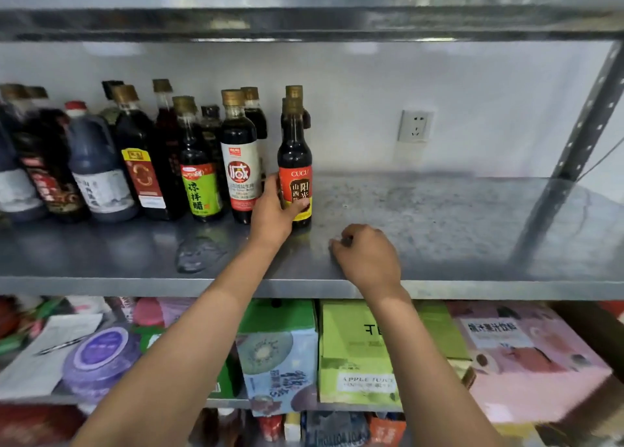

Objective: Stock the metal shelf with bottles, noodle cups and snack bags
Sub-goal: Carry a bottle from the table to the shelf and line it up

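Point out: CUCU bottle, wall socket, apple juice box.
CUCU bottle (294, 149), head view, dark glass shoulder above the label.
Wall socket (414, 125), head view, middle of the faceplate.
Apple juice box (354, 345), head view, green top panel.

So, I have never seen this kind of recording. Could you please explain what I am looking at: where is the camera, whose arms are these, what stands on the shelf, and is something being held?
There is no machine here. A person wears a wide-angle camera on the head, so the single picture looks forward and down along their own two bare arms.

In front is a metal shelf. On its left half stand many dark sauce bottles; the right half is bare metal. The left hand grips a dark bottle with a red label, which stands upright at the right end of the row. The right hand rests near the shelf's front edge, fingers curled; whether it holds something small I cannot tell.

On the wall behind is a power socket. On the level below lie drink cartons, among them a green apple juice box.
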Available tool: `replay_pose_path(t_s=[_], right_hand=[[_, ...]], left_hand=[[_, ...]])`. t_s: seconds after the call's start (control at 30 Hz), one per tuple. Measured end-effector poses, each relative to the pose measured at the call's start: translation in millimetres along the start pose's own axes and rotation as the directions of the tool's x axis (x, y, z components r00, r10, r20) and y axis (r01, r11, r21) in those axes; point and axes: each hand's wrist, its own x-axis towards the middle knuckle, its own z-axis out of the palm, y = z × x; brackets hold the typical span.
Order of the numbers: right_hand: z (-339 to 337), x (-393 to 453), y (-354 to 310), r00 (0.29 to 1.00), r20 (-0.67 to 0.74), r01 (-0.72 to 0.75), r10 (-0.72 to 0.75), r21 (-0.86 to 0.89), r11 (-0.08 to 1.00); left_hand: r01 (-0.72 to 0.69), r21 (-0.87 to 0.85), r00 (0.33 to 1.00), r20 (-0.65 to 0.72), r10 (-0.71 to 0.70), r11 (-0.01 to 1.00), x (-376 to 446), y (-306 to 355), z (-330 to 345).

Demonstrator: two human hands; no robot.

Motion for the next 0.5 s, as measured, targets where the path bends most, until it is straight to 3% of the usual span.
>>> replay_pose_path(t_s=[0.33,0.43,0.5], right_hand=[[-6,-5,-5,1.000,-0.012,0.016,-0.016,-0.004,1.000],[-5,-6,-4,0.999,-0.043,0.016,-0.016,-0.015,1.000],[-2,-8,-3,0.997,-0.079,0.004,-0.006,-0.026,1.000]], left_hand=[[-0.048,0.132,0.987,-0.145,0.067,0.990,-4,0,0],[-0.155,0.284,0.960,-0.182,0.212,0.946,-13,7,-2],[-0.307,0.401,0.918,-0.117,0.380,0.863,-19,11,-2]])
